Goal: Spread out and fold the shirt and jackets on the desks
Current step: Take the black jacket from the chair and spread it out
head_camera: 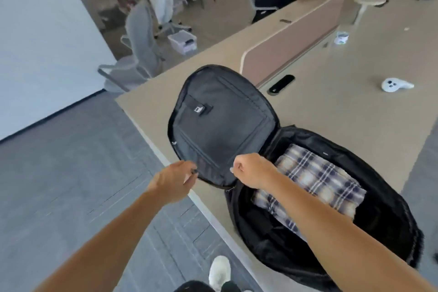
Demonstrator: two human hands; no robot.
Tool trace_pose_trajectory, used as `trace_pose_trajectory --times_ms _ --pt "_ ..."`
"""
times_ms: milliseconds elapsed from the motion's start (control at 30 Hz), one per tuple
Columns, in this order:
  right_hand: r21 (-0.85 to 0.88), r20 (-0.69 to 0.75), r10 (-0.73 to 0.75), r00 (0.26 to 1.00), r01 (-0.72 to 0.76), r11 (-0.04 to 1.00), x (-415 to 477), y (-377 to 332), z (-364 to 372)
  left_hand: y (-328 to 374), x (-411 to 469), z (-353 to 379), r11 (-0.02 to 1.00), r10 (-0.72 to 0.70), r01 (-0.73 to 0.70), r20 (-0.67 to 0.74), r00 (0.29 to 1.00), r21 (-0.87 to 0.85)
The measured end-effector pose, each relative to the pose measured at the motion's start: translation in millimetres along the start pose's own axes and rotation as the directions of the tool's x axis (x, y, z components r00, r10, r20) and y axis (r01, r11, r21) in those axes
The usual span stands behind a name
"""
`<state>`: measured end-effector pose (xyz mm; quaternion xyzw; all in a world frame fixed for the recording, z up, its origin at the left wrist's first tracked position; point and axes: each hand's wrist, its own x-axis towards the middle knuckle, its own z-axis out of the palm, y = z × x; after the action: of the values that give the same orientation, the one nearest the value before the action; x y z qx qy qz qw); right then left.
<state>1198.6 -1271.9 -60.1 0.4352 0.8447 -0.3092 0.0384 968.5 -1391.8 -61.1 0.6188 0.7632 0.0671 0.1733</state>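
Your left hand [173, 180] pinches the lower rim of the flap [220, 121], keeping the backpack [391, 211] open on the bench [331, 106]. Your right hand [251, 169] curls at that rim, grip unclear. The plaid shirt [320, 180] lies folded inside, within reach.

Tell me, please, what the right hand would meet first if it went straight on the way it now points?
Most likely the backpack's opened flap: the right hand, a curled fist, points up-left along its forearm, and the flap's inner lining lies ahead of the knuckles. Depth is unclear; it may touch.
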Motion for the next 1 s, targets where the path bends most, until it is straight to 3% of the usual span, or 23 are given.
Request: trace_pose_trajectory --times_ms 167,333,500,700,1000 --pt "-0.065 0.11 -0.22 0.969 0.228 0.971 39.3 -112.0 22.7 -90.9 -79.9 -33.0 0.957 -0.289 0.282 -0.149 0.945 -0.071" --pt "-0.132 0.169 -0.364 0.916 0.387 0.913 77.3 -224.7 52.6 -183.5 -145.2 -56.5 0.88 -0.474 0.444 -0.23 0.85 -0.169" --pt "-0.189 0.179 -0.443 0.879 0.472 0.861 120.2 -330.5 88.9 -281.9 -178.3 -77.6 0.853 -0.519 0.465 -0.29 0.804 -0.239" --pt "-0.227 0.169 -0.407 0.897 0.438 0.87 171.6 -431.5 122.3 -395.8 -189.4 -110.0 0.852 -0.511 0.436 -0.285 0.811 -0.289" --pt "-0.21 0.148 -0.346 0.926 0.371 0.904 290.6 -500.2 133.0 -520.9 -109.6 -158.8 0.855 -0.495 0.423 -0.23 0.838 -0.299"
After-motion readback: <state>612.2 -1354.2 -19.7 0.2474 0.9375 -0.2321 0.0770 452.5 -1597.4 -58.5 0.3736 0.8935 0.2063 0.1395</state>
